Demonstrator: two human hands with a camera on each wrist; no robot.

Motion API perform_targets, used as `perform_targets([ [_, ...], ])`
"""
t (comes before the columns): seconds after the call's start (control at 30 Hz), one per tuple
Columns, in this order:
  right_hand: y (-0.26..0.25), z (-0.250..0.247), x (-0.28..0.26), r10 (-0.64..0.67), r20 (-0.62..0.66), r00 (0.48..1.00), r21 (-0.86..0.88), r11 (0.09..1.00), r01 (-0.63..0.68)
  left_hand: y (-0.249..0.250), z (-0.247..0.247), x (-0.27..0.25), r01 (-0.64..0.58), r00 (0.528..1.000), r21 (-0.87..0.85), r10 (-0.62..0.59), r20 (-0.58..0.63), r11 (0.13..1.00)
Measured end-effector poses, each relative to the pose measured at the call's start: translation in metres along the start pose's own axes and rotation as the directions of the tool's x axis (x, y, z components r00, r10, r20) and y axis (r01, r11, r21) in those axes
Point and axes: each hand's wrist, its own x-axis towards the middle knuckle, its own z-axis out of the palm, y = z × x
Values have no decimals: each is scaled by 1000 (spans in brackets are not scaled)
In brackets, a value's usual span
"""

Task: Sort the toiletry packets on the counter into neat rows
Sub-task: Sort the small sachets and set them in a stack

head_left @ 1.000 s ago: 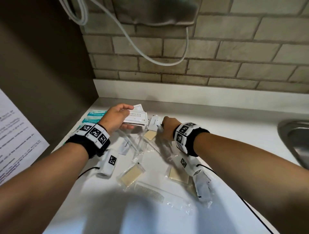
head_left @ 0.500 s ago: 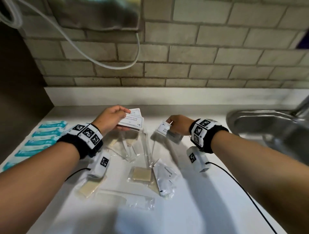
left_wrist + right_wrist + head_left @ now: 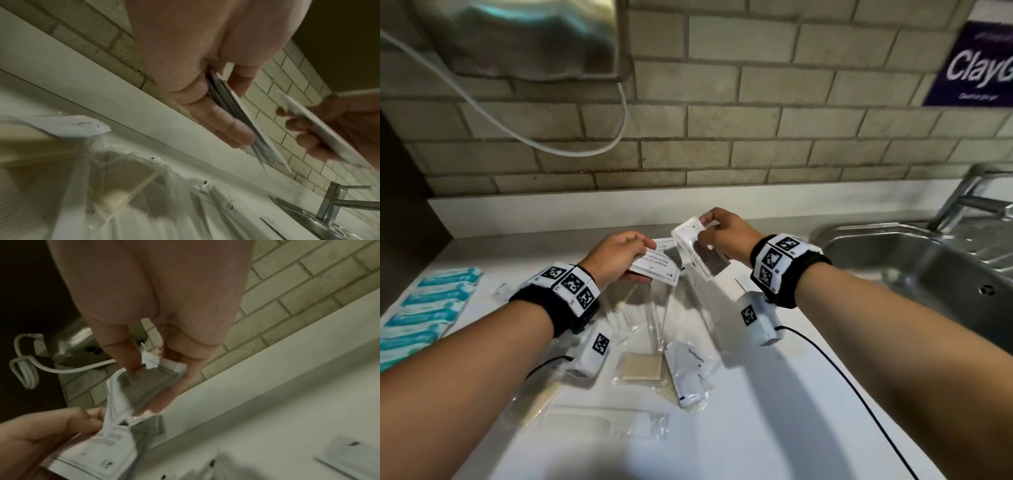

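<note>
Bare counter [image 3: 774,428] lies right of the packet clutter [image 3: 654,359], sink [image 3: 928,274] beyond.

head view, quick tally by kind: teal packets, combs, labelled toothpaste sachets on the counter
teal packets: 5, nearest one cut by the frame edge
combs: 1
toothpaste sachets: 1
total: 7

White counter [image 3: 774,428] with a steel sink [image 3: 928,270] set in at far right. Left edge: a row of teal packets [image 3: 431,308]. Centre: clear sleeves [image 3: 654,318], a tan soap [image 3: 642,366] in a clear wrap, and a white toothpaste sachet [image 3: 688,373] just right of it. Near: a wrapped comb [image 3: 602,425].
</note>
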Motion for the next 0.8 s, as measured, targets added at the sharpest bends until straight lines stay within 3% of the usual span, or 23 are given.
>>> perform_targets([
  [0.37, -23, 31, 12, -136, 100, 986, 312, 945, 99, 3, -14, -4, -16, 999, -103, 20, 37, 995],
  [0.6, -12, 31, 15, -120, 87, 989, 301, 950, 89, -4, -23, 0, -20, 1000, -119, 20, -1, 993],
  [0.8, -4, 33, 20, -68, 33, 997, 347, 936, 53, -2, -19, 2, -12, 999, -231, 4, -35, 973],
])
